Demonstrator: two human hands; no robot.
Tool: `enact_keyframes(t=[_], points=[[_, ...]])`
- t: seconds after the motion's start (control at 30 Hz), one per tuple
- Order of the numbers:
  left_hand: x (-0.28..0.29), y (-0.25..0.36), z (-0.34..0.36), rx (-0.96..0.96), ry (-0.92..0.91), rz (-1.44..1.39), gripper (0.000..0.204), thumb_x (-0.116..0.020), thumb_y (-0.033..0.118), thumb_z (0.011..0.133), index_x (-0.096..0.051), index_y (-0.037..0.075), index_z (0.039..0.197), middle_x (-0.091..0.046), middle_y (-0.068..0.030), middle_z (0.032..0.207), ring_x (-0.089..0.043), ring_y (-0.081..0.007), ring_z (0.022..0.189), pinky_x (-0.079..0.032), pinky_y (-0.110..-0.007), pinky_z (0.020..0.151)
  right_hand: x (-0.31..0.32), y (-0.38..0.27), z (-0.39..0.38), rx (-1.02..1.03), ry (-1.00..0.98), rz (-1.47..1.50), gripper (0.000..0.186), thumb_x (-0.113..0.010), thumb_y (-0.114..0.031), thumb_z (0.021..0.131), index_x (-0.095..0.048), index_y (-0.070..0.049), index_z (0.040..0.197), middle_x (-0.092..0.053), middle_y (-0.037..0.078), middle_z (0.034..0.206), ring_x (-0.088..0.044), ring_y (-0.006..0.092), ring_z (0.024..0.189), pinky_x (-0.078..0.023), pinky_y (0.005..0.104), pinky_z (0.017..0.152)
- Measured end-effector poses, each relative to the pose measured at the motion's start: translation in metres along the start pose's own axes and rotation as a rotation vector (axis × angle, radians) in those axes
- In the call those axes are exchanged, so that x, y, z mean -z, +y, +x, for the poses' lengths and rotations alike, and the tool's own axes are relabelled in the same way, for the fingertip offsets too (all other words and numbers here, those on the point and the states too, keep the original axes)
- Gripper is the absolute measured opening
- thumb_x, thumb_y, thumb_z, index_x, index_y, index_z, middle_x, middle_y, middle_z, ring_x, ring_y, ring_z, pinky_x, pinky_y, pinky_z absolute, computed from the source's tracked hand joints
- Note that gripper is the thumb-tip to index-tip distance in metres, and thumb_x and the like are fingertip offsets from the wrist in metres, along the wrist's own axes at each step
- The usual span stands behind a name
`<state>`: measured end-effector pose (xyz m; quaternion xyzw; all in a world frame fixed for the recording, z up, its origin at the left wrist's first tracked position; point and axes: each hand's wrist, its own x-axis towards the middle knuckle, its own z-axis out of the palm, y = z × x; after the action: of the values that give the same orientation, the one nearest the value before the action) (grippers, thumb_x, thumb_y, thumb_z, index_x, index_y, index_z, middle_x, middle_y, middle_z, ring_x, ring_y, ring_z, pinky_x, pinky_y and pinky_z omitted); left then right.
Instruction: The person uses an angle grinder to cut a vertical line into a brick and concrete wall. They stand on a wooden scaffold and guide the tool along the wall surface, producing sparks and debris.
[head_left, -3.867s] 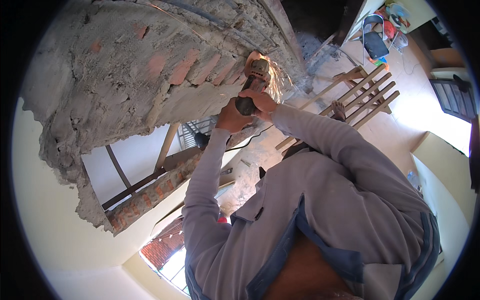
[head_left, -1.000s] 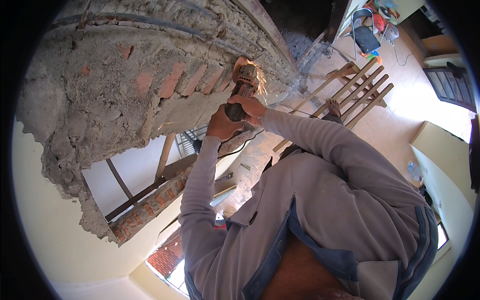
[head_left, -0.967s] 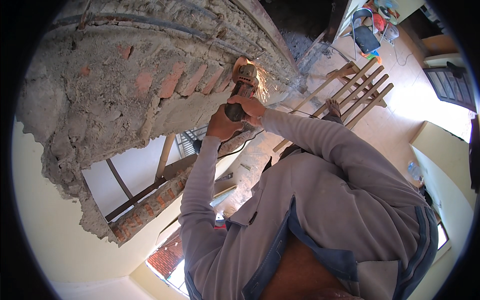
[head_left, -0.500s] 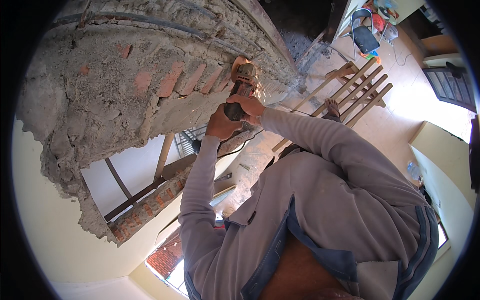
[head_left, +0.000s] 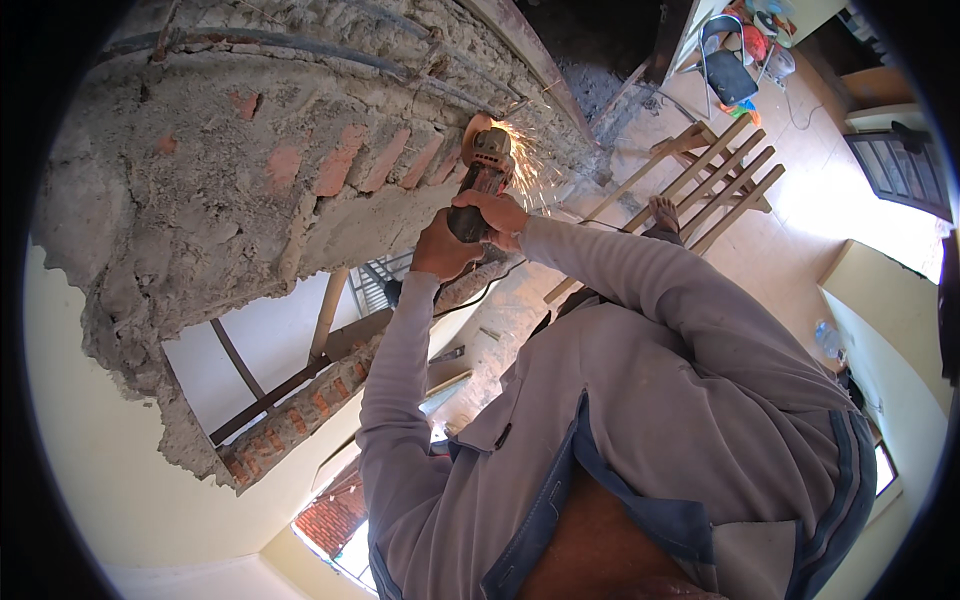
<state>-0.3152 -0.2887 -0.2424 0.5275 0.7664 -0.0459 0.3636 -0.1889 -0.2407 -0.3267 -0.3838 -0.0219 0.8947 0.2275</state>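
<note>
Broken masonry [head_left: 215, 215] of rough mortar and exposed brick fills the upper left, dark metal bars [head_left: 280, 42] running along its upper part. Well apart, right of it, a slatted wooden frame [head_left: 735, 170] stands on the tiled floor [head_left: 800, 150]. The angle grinder [head_left: 490, 165] is at the masonry's right-hand end, the fingers of the left hand [head_left: 443, 248] and right hand [head_left: 497, 212] closed around its body. Orange sparks [head_left: 522, 158] spray beside its disc [head_left: 474, 134], whose exact contact is unclear.

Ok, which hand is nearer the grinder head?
Right. The right hand grips the tool just below the grinder head in the picture; the left hand holds it lower and further left.
</note>
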Motion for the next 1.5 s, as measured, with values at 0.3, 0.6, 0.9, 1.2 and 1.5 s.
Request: enact_keyframes(t=[0.3,0.6,0.9,1.2,1.5], points=[[0.0014,0.0041,-0.0011,0.015,-0.011,-0.001,0.083,-0.087,0.024,0.062,-0.05,-0.002,0.132,-0.066,-0.0188,0.116,-0.067,-0.0308,0.106,-0.053,-0.04,0.092,-0.001,-0.0008,-0.0021,0.0,0.011,0.021,0.037,-0.081,-0.019,0.081,-0.063,-0.007,0.111,-0.073,0.007,0.096,-0.073,0.0191,0.078,-0.062,0.036,0.07],[0.0,0.0001,0.0011,0.01,-0.005,0.018,0.081,-0.087,0.026,0.063,-0.051,-0.001,0.131,-0.067,-0.0187,0.117,-0.067,-0.031,0.107,-0.053,-0.04,0.092,-0.0032,-0.0014,-0.0026,-0.008,0.045,0.015,0.04,-0.082,-0.019,0.08,-0.062,-0.008,0.112,-0.073,0.006,0.096,-0.073,0.0187,0.077,-0.062,0.0352,0.069],[0.001,0.0006,0.0012,0.01,-0.005,0.015,0.081,-0.086,0.026,0.063,-0.051,-0.001,0.131,-0.067,-0.0191,0.116,-0.067,-0.0315,0.105,-0.053,-0.04,0.09,-0.0028,-0.0014,-0.0031,-0.012,0.026,0.01,0.039,-0.082,-0.021,0.08,-0.062,-0.008,0.111,-0.072,0.006,0.095,-0.072,0.0176,0.078,-0.062,0.0348,0.069],[0.0008,0.001,0.0015,-0.008,-0.004,0.017,0.082,-0.086,0.028,0.063,-0.05,0.0,0.131,-0.068,-0.0237,0.115,-0.067,-0.0391,0.106,-0.054,-0.044,0.09,-0.0022,-0.0006,-0.0005,0.008,0.04,0.034,0.04,-0.081,-0.016,0.079,-0.064,-0.002,0.111,-0.072,0.01,0.096,-0.073,0.0213,0.078,-0.063,0.0362,0.067],[0.001,-0.0023,0.0031,-0.006,-0.009,0.007,0.082,-0.086,0.029,0.063,-0.05,-0.001,0.13,-0.068,-0.0239,0.114,-0.068,-0.0393,0.105,-0.054,-0.044,0.09,-0.0049,-0.0023,-0.0044,0.012,0.042,0.039,0.038,-0.081,-0.015,0.078,-0.065,-0.003,0.11,-0.072,0.009,0.096,-0.074,0.0212,0.079,-0.063,0.0364,0.07]])
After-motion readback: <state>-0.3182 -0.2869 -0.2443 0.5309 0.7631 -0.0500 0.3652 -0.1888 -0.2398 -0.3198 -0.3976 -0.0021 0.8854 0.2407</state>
